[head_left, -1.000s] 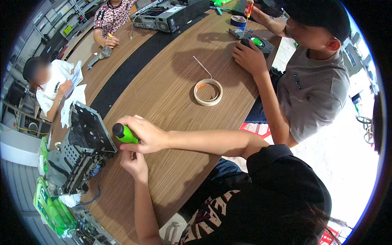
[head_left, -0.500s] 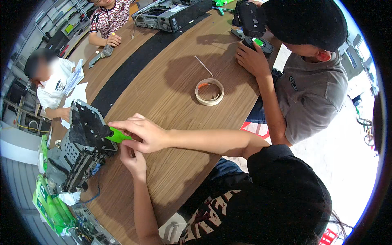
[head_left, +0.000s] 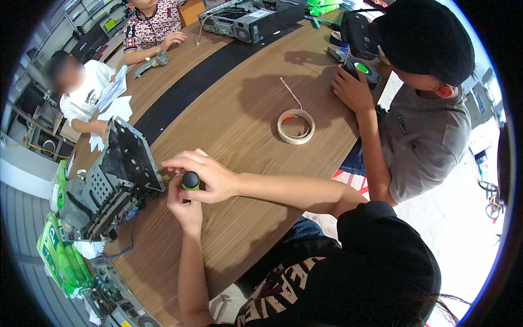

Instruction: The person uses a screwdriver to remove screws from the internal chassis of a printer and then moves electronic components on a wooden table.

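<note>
Just right of a metal computer chassis (head_left: 133, 155), my two hands are together above the wooden table. Between them is a green-handled screwdriver (head_left: 190, 180), its black butt end turned up and its shaft mostly hidden by the fingers. The thumb of my right hand (head_left: 213, 179) presses on the handle, while its other fingers stretch past the far side. Lower down, my left hand (head_left: 186, 213) is curled around the same tool. The chassis stands tilted, with a dark holed plate facing my hands and a perforated grey side; neither hand touches it.
A cream tape roll (head_left: 296, 126) with a loose tail lies mid-table. To the right, a co-worker's hand (head_left: 355, 90) grips a dark device. A desktop computer case (head_left: 253, 20), papers (head_left: 115, 90) and two more people are across the table. Green packs (head_left: 62, 256) sit lower left.
The screwdriver has swung from pointing its black end left at the chassis to pointing it upward between my hands. My view has shifted slightly, moving the far objects rightward.
</note>
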Tool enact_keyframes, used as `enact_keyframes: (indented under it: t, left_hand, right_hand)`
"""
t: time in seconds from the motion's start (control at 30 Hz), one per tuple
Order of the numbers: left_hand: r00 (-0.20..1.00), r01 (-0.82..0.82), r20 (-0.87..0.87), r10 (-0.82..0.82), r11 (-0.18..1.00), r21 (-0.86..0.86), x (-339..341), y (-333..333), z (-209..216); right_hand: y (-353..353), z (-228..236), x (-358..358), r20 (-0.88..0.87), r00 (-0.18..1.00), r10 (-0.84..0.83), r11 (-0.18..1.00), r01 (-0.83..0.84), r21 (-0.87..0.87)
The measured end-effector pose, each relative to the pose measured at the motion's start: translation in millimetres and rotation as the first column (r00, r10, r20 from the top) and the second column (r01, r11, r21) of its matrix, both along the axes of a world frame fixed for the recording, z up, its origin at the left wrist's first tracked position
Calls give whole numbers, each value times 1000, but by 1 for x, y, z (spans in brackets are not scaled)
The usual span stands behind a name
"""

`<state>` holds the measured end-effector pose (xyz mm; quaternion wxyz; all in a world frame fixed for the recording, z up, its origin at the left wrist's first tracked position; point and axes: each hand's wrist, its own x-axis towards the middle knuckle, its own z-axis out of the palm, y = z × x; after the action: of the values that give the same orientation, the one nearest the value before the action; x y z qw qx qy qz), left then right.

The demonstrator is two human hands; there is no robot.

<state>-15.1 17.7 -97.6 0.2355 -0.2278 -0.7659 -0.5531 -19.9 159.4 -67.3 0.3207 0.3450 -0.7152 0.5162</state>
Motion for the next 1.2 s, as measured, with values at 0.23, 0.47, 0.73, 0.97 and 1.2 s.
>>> enact_keyframes:
  t: [0.23,0.47,0.73,0.97,1.2]
  left_hand:
    - [992,123,-6,-124,987,-105,3,1,5]
    - [944,141,304,-130,990,-15,9,-8,-1]
    - [919,1,364,-152,923,384,-3,-5,0]
    - [949,53,269,-162,927,371,-4,-2,-2]
    - [968,54,224,-110,969,243,-3,-2,-1]
  right_hand:
    - [11,2,-2,41,997,-68,997,69,-31]
    - [2,9,-4,77,984,-160,987,158,31]
    - [10,-5,-20,123,973,-193,977,179,117]
    - [4,-6,-19,299,949,-103,992,121,-41]
    - [1,-5,-15,124,988,-94,995,89,50]
